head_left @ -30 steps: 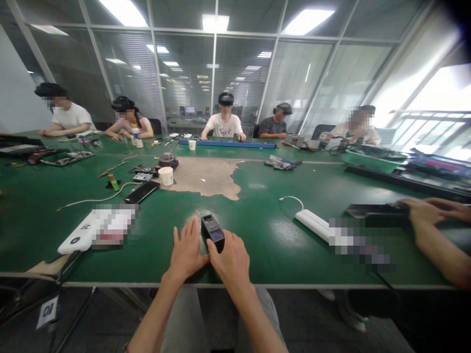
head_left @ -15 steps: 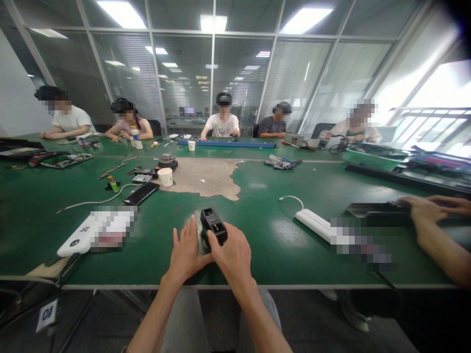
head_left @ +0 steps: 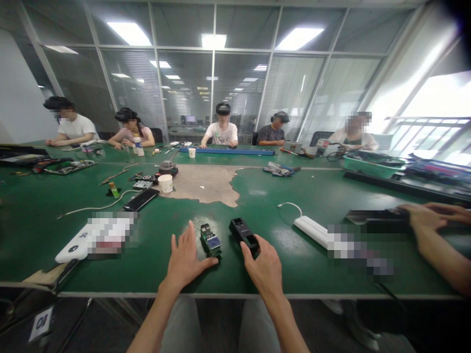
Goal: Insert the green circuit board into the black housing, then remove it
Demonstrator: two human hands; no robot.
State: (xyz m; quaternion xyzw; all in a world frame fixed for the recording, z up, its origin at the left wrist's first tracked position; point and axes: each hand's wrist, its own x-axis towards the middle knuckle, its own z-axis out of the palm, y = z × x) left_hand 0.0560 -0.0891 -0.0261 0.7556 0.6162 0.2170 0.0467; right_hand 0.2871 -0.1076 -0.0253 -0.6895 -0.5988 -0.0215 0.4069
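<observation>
A small green circuit board assembly with a bluish screen [head_left: 212, 242] lies on the green table in front of me. Just left of it is my left hand [head_left: 187, 260], fingers spread, its thumb reaching to the board's near end and nothing in its grip. My right hand [head_left: 264, 262] holds a black plastic housing [head_left: 242, 231] with rectangular openings, thumb and fingers around its near end. The housing is to the right of the board, apart from it. Whether it touches the table I cannot tell.
A white power strip [head_left: 316, 232] lies to the right, and a person's hands [head_left: 427, 218] are on a dark metal part beyond it. On the left are a white case [head_left: 79, 245], a black phone [head_left: 142, 199] and a paper cup [head_left: 165, 184]. Several people sit across the table.
The black housing has moved right in my right hand, away from my left hand. The green board is now uncovered beside my left hand. The view has tilted up slightly.
</observation>
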